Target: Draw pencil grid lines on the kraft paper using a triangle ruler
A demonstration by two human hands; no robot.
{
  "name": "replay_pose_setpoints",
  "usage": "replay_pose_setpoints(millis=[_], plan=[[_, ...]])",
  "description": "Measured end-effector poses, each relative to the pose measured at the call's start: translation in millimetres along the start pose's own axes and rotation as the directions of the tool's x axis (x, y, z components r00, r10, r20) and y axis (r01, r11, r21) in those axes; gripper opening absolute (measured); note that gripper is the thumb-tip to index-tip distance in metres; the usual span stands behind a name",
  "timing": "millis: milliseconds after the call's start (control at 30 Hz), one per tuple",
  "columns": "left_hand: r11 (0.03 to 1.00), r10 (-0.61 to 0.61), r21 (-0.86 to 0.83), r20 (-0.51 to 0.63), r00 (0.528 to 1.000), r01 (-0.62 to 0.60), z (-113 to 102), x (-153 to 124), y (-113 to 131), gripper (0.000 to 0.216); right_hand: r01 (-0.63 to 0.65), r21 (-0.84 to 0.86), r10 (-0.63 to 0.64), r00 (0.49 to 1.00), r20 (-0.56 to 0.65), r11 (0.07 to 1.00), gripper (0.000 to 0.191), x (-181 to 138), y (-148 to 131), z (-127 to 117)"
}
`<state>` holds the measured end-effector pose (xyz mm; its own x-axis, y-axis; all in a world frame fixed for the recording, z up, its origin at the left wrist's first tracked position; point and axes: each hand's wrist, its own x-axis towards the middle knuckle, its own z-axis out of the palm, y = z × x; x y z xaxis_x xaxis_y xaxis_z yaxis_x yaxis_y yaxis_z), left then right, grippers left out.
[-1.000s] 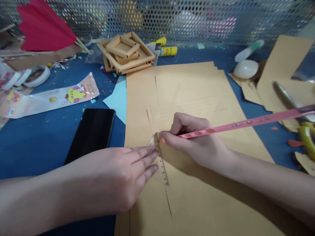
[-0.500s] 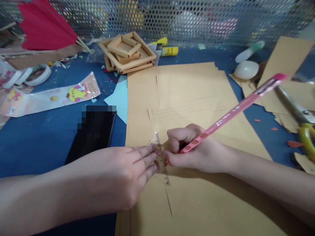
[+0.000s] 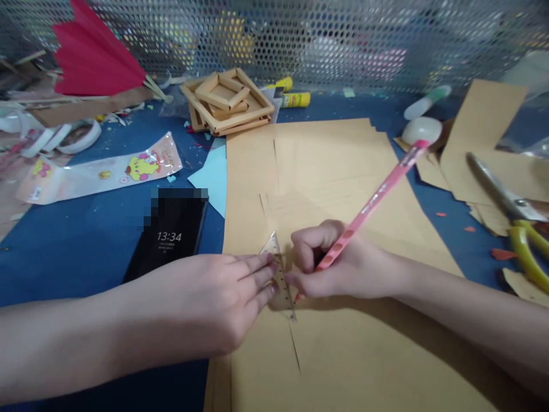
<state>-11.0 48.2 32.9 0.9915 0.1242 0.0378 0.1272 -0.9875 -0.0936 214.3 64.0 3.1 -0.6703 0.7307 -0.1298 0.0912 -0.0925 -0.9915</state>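
Observation:
My left hand point(image 3: 214, 300) lies flat with fingers stretched out, pressing a small clear triangular ruler point(image 3: 281, 280) onto a stack of tan paper sheets point(image 3: 338, 171). My right hand point(image 3: 338, 266) is closed around a long pink pencil point(image 3: 373, 197), its tip down against the ruler's right edge and its far end pointing up to the right. A pencil line runs on the paper below the ruler.
A black phone point(image 3: 171, 234) showing 13:34 lies left of the paper on the blue table. Wooden frames point(image 3: 227, 103), glue sticks point(image 3: 294, 98), a red folded paper fan point(image 3: 96, 57), tape rolls point(image 3: 79, 134), a sticker packet point(image 3: 107, 169) and green-handled scissors point(image 3: 521, 229) surround the sheets.
The right hand has slid down along the ruler's edge towards me, and the pencil's far end has swung up and leftward. The phone screen has lit up. The left hand stays put.

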Motion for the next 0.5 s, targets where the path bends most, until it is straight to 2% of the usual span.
replay_pose_setpoints(millis=[100, 167, 300, 367, 433, 467, 500], plan=[[1.000, -0.012, 0.025, 0.007, 1.000, 0.011, -1, 0, 3, 0.034, 0.024, 0.122, -0.010, 0.993, -0.119, 0.992, 0.024, 2, -4, -5], [0.998, -0.036, 0.054, 0.007, 0.999, 0.035, -5, -1, 8, 0.034, 0.054, 0.125, -0.032, 0.985, -0.169, 0.991, 0.014, 3, -5, -6], [0.994, -0.063, 0.086, -0.055, 0.997, 0.067, -13, 0, 27, 0.035, 0.050, -0.003, -0.049, 0.982, -0.184, 0.999, 0.033, 4, -6, -2], [0.992, -0.049, 0.109, -0.089, 0.995, 0.059, -12, 2, 41, 0.037, 0.090, -0.162, -0.118, 0.977, -0.176, 0.983, 0.030, 5, -12, 0], [0.984, -0.038, 0.166, -0.136, 0.990, 0.061, -8, 4, 55, 0.034, 0.194, -0.436, -0.261, 0.960, -0.099, 0.879, 0.022, 8, -23, 3], [0.982, -0.035, 0.177, -0.136, 0.990, 0.059, -6, 5, 61, 0.033, 0.267, -0.590, -0.343, 0.939, -0.018, 0.762, 0.017, 12, -30, 5], [0.980, -0.053, 0.183, -0.156, 0.986, 0.082, -3, 5, 66, 0.033, 0.352, -0.720, -0.403, 0.909, 0.109, 0.599, 0.013, 17, -38, 8]])
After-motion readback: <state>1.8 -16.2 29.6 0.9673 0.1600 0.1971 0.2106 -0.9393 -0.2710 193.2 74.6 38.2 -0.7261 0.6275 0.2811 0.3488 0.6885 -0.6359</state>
